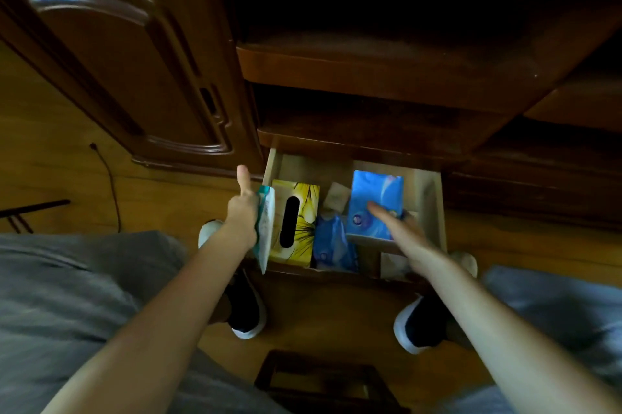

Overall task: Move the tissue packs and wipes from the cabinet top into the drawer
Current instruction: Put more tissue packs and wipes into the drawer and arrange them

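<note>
The wooden drawer (436, 198) stands pulled out below the dark cabinet shelves. Inside lie a yellow flowered tissue box (304, 211), a small blue tissue pack (333, 245) and a larger blue tissue pack (373, 201). My left hand (242, 211) grips a white and teal wipes pack (266, 228) on edge at the drawer's left side, thumb raised. My right hand (400, 228) holds the larger blue pack's near right corner, thumb lying on top and fingers hidden beneath it.
A small beige packet (335, 198) lies between the box and the blue pack. A tall cabinet door (111, 70) stands at the left, with a cable (111, 184) on the wooden floor. My shoes (245, 309) are just before the drawer. A dark frame (323, 376) lies near my feet.
</note>
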A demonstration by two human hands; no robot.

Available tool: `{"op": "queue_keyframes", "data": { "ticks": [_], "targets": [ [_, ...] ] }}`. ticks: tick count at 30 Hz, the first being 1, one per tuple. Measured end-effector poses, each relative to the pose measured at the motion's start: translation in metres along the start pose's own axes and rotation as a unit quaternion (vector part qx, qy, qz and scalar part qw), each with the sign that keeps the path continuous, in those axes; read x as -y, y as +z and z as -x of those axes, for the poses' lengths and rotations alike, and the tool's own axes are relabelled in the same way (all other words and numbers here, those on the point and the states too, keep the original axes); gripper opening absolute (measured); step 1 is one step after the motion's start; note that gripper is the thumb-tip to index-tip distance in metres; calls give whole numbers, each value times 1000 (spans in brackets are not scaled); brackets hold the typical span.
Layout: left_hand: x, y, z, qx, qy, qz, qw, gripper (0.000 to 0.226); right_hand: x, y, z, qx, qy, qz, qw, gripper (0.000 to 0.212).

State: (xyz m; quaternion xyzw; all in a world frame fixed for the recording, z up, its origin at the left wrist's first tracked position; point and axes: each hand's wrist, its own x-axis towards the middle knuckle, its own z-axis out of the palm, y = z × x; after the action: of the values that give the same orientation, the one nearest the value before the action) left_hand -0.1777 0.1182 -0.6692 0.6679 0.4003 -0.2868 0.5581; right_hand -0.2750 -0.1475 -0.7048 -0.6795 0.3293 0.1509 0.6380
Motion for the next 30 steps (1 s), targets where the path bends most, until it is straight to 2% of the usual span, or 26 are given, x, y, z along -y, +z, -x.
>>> {"op": "queue_keyframes", "data": {
  "ticks": [2, 4, 6, 8, 10, 12, 15, 17, 19, 22, 24, 27, 30],
  "targets": [
    [5, 3, -5, 70, -81, 62, 992, 69, -13, -15, 0, -35, 23, 4, 999, 39],
    [16, 10, -1, 151, -114, 113, 975, 57, -24, -26, 1, -61, 21, 4, 998, 40],
    [27, 22, 4, 241, -96, 69, 963, 53, -33, -32, 2, -66, 16, -3, 998, 40],
    [33, 37, 6, 278, -53, 22, 959, 47, -35, -33, 5, -56, 11, -12, 998, 37],
    [35, 49, 3, 232, 4, -2, 973, 41, -36, -34, 3, -53, -3, -10, 999, 35],
    [35, 54, -4, 163, 58, -15, 985, 35, -35, -36, -1, -72, -14, -16, 997, 42],
    [35, 51, -15, 91, 83, 10, 992, 27, -38, -42, -13, -104, -6, -36, 994, 66],
    [38, 51, -19, 61, 98, -4, 993, 26, -38, -44, -26, -101, 4, -34, 994, 63],
    [40, 56, -21, 52, 119, -34, 991, 25, -34, -44, -43, -86, 28, -19, 996, 62],
    [41, 61, -30, 56, 144, -50, 987, 17, -32, -37, -72, -59, 57, -8, 997, 89],
    [42, 59, -38, 67, 150, -58, 985, 17, -34, -33, -86, -56, 74, -9, 996, 95],
    [48, 52, -51, 61, 140, -67, 986, 18, -37, -33, -102, -50, 136, -72, 987, 88],
    [52, 49, -63, 48, 116, -70, 990, 24, -32, -41, -119, -52, 135, -141, 979, 73]
  ]
}}
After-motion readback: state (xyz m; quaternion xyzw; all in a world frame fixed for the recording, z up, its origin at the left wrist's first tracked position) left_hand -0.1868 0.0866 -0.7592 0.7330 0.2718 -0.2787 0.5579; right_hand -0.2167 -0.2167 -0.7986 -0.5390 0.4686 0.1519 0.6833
